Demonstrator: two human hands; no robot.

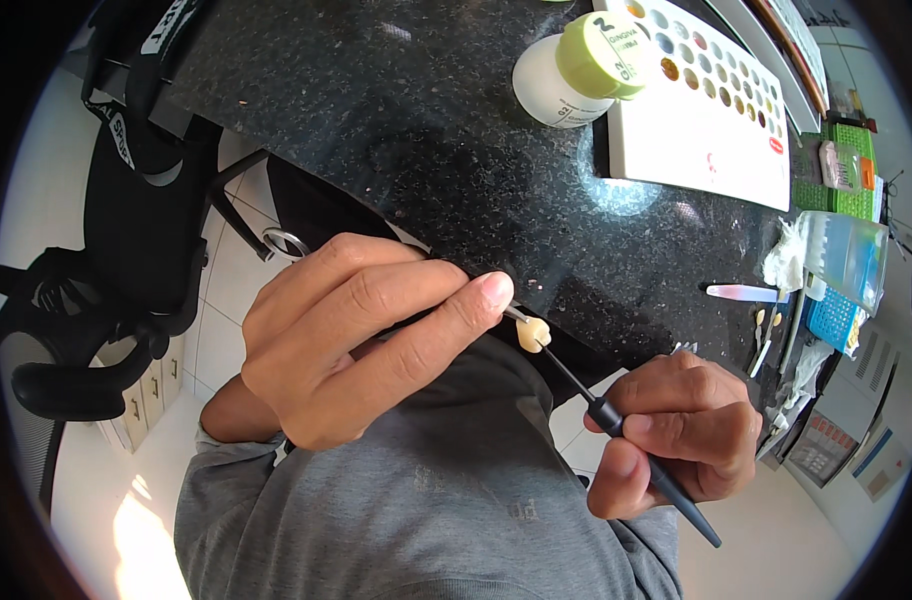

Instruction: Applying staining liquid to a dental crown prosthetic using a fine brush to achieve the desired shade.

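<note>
On the black speckled stone bench [426,130] a white round jar with a lime-green lid [576,68] lies closed beside a white flat palette of small colour wells [711,120]. The left hand [346,340] pinches a thin metal pin carrying a small cream tooth-shaped model [532,333] just off the bench's near edge. The right hand [681,430] is clenched around a slim black brush handle [626,440] whose tip touches the model, with open floor below.
</note>
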